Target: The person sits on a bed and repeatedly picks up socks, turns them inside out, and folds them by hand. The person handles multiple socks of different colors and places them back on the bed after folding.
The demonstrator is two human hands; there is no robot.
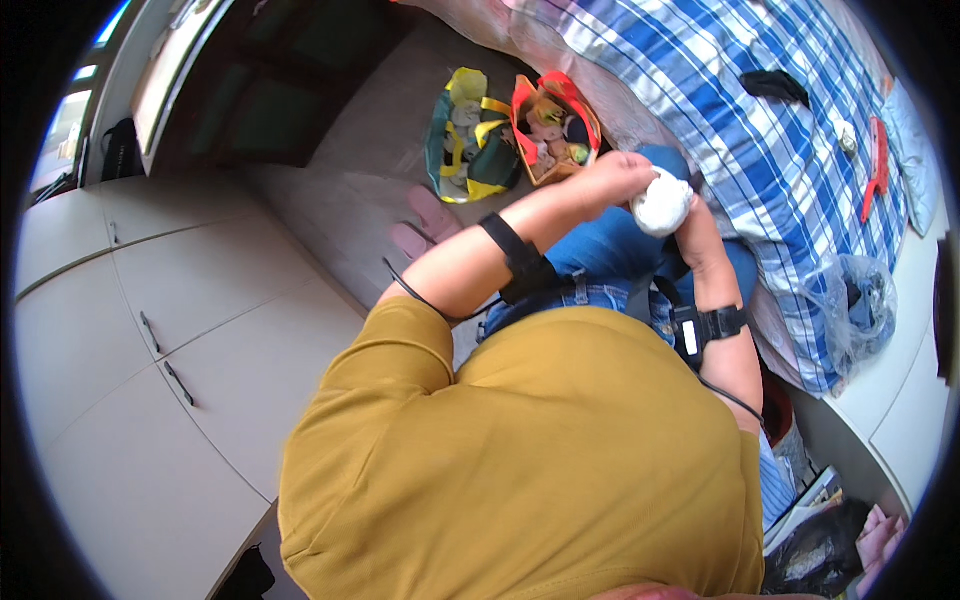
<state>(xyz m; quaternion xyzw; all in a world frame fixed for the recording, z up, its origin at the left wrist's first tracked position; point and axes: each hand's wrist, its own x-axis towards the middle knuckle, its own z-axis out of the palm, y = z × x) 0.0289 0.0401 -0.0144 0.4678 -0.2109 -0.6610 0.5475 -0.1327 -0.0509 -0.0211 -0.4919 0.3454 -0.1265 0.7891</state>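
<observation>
In front of my lap, a white rolled cloth bundle (663, 202), perhaps a sock, is held between both hands. My left hand (624, 177) grips its upper left side, with the fingers closed on the cloth. On its right side, my right hand (697, 225) holds the edge; its fingertips are partly hidden. Beyond my left forearm, on the floor, stand a green and yellow bag (487, 174) and an orange bag with red handles (559, 171), both holding small cloth items.
A bed with a blue checked cover (757, 161) lies at the right, bearing a black cloth item (776, 86), a red brush-like tool (877, 161) and a clear plastic bag (862, 322). Pink slippers (431, 214) lie on the floor. White cabinets (217, 300) stand at the left.
</observation>
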